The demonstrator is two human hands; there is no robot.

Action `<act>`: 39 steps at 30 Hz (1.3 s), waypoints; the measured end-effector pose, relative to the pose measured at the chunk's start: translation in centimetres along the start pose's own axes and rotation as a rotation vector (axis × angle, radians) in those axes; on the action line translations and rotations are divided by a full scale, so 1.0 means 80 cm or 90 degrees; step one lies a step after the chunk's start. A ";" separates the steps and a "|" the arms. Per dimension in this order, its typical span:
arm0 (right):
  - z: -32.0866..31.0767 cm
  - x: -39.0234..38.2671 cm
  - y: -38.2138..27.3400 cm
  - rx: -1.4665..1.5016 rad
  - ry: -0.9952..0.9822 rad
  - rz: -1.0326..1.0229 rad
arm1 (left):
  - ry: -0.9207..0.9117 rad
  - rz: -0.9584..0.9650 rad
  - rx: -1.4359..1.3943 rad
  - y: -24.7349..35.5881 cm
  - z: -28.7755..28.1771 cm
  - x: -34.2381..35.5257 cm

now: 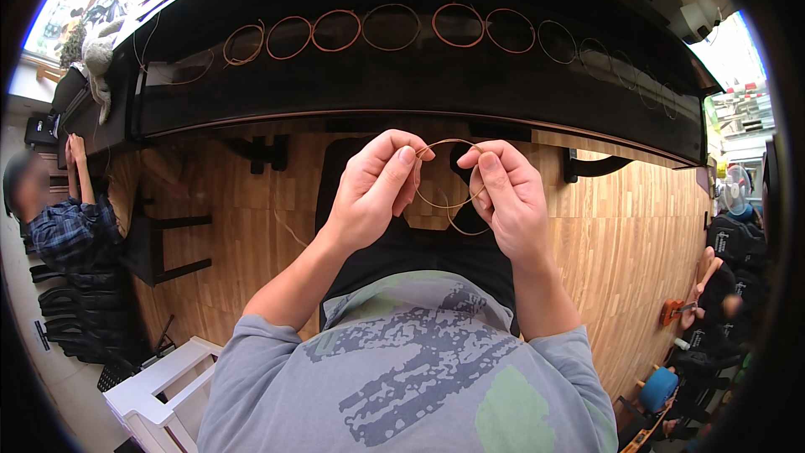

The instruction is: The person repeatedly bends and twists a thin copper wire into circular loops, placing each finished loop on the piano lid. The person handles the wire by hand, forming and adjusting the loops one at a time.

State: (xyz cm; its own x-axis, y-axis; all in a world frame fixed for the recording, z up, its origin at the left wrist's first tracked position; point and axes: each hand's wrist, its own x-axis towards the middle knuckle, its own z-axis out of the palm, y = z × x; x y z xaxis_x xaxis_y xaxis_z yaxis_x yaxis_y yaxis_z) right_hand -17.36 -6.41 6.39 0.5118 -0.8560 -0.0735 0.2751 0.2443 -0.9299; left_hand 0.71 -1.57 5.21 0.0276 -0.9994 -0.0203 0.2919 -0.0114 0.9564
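My left hand (371, 189) and my right hand (509, 193) are raised side by side in front of my chest. Both pinch a thin copper-coloured wire (444, 204) that is curled into a small coil between them. The left thumb and forefinger hold its left side, the right fingertips its right side, and a loose loop hangs below. Beyond my hands a black piano top (419, 75) carries a row of several similar wire coils (390, 27) laid flat, side by side.
A wooden floor (637, 235) lies beneath me. A seated person in a plaid shirt (63, 231) is at the left, beside a dark bench (163, 243). A white plastic stool (159, 390) stands at lower left. Other people sit at the right edge with a small orange instrument (673, 310).
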 end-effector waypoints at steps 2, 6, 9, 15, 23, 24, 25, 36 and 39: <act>0.000 0.001 0.002 0.002 0.003 -0.001 | 0.005 -0.007 -0.070 -0.003 0.006 -0.001; 0.002 0.001 0.007 -0.053 0.025 -0.018 | 0.002 0.013 -0.165 -0.014 0.017 0.001; 0.006 0.001 0.011 -0.068 0.024 -0.021 | 0.001 0.045 -0.189 -0.023 0.018 0.005; 0.003 0.003 0.020 -0.054 -0.013 0.012 | 0.054 -0.003 -0.286 -0.020 0.023 0.014; -0.004 -0.001 0.053 -0.615 0.226 -0.639 | 0.093 0.021 -0.328 -0.011 0.013 0.024; -0.006 -0.007 0.053 -0.639 0.130 -0.649 | 0.094 0.020 -0.332 -0.008 0.011 0.026; -0.007 -0.010 0.059 -0.670 0.046 -0.661 | 0.094 0.018 -0.336 -0.006 0.008 0.028; 0.013 -0.019 0.077 -0.719 -0.201 -0.613 | 0.114 -0.015 -0.424 -0.014 -0.004 0.031; 0.007 -0.013 0.068 -0.581 -0.131 -0.569 | 0.113 0.003 -0.397 -0.023 -0.015 0.035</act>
State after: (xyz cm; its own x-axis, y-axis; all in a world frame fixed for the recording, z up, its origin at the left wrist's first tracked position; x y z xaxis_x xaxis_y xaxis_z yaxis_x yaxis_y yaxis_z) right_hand -15.96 -3.99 1.61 0.5777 -0.4544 0.6780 -0.0251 -0.8402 -0.5417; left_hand 1.41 -4.31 3.04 0.1729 -0.9782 -0.1154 0.7901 0.0678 0.6092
